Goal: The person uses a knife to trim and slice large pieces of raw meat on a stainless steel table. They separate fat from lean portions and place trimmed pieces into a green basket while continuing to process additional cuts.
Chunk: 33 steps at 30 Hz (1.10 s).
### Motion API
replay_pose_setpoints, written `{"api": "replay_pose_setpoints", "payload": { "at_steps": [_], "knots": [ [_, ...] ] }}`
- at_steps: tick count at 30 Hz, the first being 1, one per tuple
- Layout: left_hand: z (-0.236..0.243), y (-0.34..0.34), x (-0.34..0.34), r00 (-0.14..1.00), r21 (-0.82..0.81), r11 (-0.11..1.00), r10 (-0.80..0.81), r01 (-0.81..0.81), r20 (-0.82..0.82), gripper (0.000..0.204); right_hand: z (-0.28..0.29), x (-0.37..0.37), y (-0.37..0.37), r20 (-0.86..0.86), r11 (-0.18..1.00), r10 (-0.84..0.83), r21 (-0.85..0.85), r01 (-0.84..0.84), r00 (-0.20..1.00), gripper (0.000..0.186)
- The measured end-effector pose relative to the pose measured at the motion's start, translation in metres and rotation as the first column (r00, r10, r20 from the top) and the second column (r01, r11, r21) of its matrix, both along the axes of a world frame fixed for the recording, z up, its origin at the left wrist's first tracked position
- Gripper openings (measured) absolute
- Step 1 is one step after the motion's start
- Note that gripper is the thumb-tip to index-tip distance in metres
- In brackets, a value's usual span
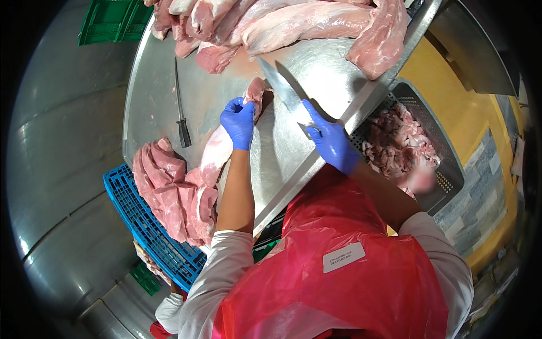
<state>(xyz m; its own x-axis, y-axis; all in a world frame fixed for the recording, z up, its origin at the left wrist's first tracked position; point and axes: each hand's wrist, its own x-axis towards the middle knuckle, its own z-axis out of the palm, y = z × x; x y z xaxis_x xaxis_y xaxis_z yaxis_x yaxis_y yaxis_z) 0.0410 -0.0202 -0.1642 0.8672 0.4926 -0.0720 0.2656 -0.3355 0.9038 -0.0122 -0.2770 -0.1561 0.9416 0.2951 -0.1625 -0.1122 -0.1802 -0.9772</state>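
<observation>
Meat is pinched in left hand, right hand gripping knife, apron bearing printed label.

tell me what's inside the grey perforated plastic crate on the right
A heap of pink-and-white raw meat scraps lies inside the crate; whatever is beneath the top pieces is covered.

Meat strip left; knife right

We see a honing steel, a green plastic crate at upper left and, lower left, probably another green crate near a co-worker's white sleeve.
</observation>
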Motion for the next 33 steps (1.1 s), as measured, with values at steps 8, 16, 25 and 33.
{"api": "replay_pose_setpoints", "payload": {
  "at_steps": [8,16,25,33],
  "knots": [
    [0.018,0.006,0.001,0.996,0.154,0.984,-0.088,0.090,-0.018,0.012,-0.006,0.044,0.082,0.180,1.000,0.002,0.026,-0.007,0.984,0.064],
    [0.037,-0.008,0.014,0.993,0.402,0.908,-0.107,0.119,-0.053,0.023,-0.007,0.043,0.075,0.073,0.969,0.188,-0.175,-0.173,0.979,0.065],
    [0.059,-0.009,0.025,0.978,0.430,0.879,-0.184,0.207,-0.095,0.025,-0.018,0.024,0.059,0.209,0.973,0.228,-0.093,-0.213,0.951,0.067],
    [0.054,0.031,0.048,0.943,0.411,0.852,-0.256,0.323,-0.210,0.020,-0.022,0.062,0.062,0.071,0.891,0.425,-0.209,-0.404,0.902,0.067]
  ]
}}
